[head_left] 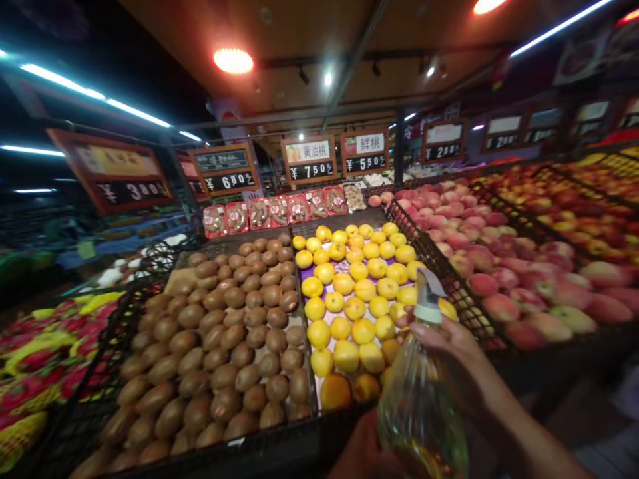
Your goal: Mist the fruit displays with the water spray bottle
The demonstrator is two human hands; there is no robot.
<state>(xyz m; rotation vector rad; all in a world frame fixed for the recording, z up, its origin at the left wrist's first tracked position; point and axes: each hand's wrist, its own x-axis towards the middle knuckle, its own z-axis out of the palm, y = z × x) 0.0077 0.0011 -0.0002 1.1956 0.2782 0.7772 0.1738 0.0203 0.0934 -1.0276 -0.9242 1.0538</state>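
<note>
A clear spray bottle (422, 409) with a pale nozzle head stands upright close in front of me, some liquid visible through its wall. My right hand (452, 342) is closed around the neck, just under the collar. Low at the bottle's left side is my left hand (367, 446), partly cut off by the frame; it appears wrapped against the body, its fingers mostly hidden. Behind the bottle, yellow peaches (344, 356) lie in rows on a purple and white liner. Brown kiwifruit (214, 356) fill the section to their left.
Pink peaches (499, 266) lie to the right behind a black lattice divider (449, 286). Red dragon fruit (37, 359) is at far left. Red-trayed wrapped packs (269, 213) line the back below price signs (309, 159). Warm lamps (233, 60) hang overhead.
</note>
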